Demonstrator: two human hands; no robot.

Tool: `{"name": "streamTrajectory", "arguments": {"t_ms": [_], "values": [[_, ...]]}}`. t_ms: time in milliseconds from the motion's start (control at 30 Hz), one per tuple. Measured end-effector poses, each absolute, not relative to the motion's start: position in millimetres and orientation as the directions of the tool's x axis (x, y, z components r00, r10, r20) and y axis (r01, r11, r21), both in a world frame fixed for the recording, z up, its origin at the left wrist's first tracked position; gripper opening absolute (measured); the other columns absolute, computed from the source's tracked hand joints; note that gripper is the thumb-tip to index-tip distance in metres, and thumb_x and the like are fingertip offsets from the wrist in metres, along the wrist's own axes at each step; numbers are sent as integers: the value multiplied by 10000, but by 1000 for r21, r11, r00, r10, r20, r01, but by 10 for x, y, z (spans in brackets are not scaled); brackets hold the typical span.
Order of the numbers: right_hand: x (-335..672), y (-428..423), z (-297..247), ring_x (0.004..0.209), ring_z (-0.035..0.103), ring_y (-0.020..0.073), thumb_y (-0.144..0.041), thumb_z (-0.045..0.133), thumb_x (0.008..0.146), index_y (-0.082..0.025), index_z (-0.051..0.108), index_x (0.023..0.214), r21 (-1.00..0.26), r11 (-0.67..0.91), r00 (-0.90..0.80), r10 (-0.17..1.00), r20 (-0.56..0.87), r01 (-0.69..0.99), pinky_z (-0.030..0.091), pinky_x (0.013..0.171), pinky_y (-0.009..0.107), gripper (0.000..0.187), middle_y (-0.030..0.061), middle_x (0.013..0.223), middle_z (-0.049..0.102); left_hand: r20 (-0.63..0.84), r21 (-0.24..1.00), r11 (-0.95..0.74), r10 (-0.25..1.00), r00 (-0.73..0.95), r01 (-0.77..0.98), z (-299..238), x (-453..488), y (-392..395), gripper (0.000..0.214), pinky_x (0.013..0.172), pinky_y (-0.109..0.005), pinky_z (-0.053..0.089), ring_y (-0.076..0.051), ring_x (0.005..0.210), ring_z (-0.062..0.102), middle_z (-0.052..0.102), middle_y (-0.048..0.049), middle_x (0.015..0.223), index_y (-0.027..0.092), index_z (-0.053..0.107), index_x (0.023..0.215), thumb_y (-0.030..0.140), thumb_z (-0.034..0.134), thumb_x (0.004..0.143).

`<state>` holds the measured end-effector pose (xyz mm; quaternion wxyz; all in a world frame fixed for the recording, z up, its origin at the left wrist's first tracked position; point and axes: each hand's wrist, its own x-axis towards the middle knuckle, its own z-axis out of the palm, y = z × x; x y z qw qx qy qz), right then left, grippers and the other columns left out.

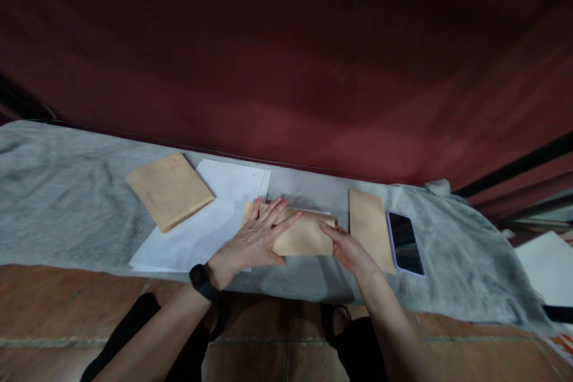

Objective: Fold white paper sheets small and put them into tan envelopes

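Note:
A brown paper envelope [308,240] lies crosswise in front of me on the grey cloth. Across its left part my left hand [259,236] rests flat, fingers spread, with a dark band on the wrist. My right hand [344,245] grips the envelope's right end, thumb on top and the other fingers mostly hidden beneath or behind it. White paper sheets [215,215] lie to the left, partly under the envelope's left end. Just right of my right hand is another brown envelope [370,230], lying lengthwise.
A stack of brown envelopes [170,191] overlaps the white sheets on the left. A phone [405,243] with a light purple edge lies at the right. Grey cloth [67,191] covers the narrow surface. A dark red curtain [286,71] hangs behind; floor tiles [250,340] show in front.

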<state>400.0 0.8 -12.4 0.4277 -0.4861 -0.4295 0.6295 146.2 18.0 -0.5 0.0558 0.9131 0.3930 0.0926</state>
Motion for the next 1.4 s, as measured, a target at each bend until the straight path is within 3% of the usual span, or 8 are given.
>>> {"name": "streamTrajectory", "arguments": {"t_ms": [200, 533, 667, 767, 867, 967, 1167, 1400], "values": [[4056, 17, -81, 1156, 667, 300, -539, 697, 782, -248, 704, 1004, -883, -410, -225, 905, -362, -228, 515, 1009, 482, 366, 87, 1079, 762, 160, 189, -668, 744, 648, 720, 35, 1426, 186, 1017, 1169, -574, 209, -369, 1366, 424, 430, -140, 1530, 310, 170, 1609, 521, 734, 789], [3991, 16, -120, 1137, 649, 285, -548, 729, 747, -264, 691, 977, -915, -354, -167, 931, -325, -192, 516, 985, 448, 368, 65, 1133, 736, 165, 201, -711, 703, 692, 674, -7, 1552, 152, 1096, 1197, -574, 190, -367, 1414, 378, 391, -131, 1553, 339, 143, 1608, 540, 789, 746], [3996, 67, -63, 1072, 679, 291, -691, 560, 839, -233, 695, 1068, -924, -349, -220, 924, -312, -155, 540, 890, 425, 529, 93, 1071, 748, 183, 207, -687, 727, 662, 696, 50, 1495, 188, 1007, 1202, -573, 198, -346, 1383, 418, 467, -123, 1485, 318, 140, 1610, 483, 736, 814], [4089, 158, -80, 972, 697, 269, -744, 482, 843, -216, 687, 1045, -956, -262, -140, 960, -243, -135, 547, 842, 390, 601, 101, 1061, 745, 201, 187, -648, 761, 617, 738, 85, 1378, 244, 995, 1218, -583, 160, -334, 1397, 407, 478, -127, 1471, 301, 118, 1612, 444, 718, 832], [4194, 214, -199, 882, 683, 252, -689, 506, 844, -206, 655, 1039, -983, -160, 99, 984, -150, 94, 547, 839, 404, 541, 111, 1032, 725, 202, 170, -584, 809, 551, 794, 67, 1223, 309, 1039, 1221, -612, 126, -339, 1397, 407, 473, -138, 1464, 295, 83, 1614, 401, 731, 809], [4221, 170, -355, 894, 654, 279, -633, 591, 809, -207, 632, 1041, -899, -130, 243, 970, -28, 417, 522, 873, 445, 487, 114, 976, 696, 190, 167, -503, 860, 473, 848, 18, 1054, 376, 1105, 1205, -659, 116, -362, 1384, 417, 466, -154, 1452, 292, 45, 1614, 381, 751, 770], [4085, -28, -513, 1021, 646, 320, -539, 711, 809, -212, 584, 1066, -692, -100, 223, 971, 90, 715, 483, 903, 411, 435, 149, 1024, 673, 83, 205, -402, 916, 393, 893, -29, 824, 430, 1138, 1184, -694, 135, -390, 1381, 420, 458, -150, 1462, 307, 50, 1610, 370, 761, 724], [4044, 13, -483, 947, 690, 302, -426, 716, 833, -238, 581, 979, -527, -174, 204, 979, 0, 832, 476, 792, 355, 273, 119, 934, 706, -24, 249, -387, 914, 406, 888, -6, 766, 437, 1151, 1191, -674, 143, -379, 1435, 375, 422, -150, 1516, 302, 56, 1608, 371, 759, 700]]}}
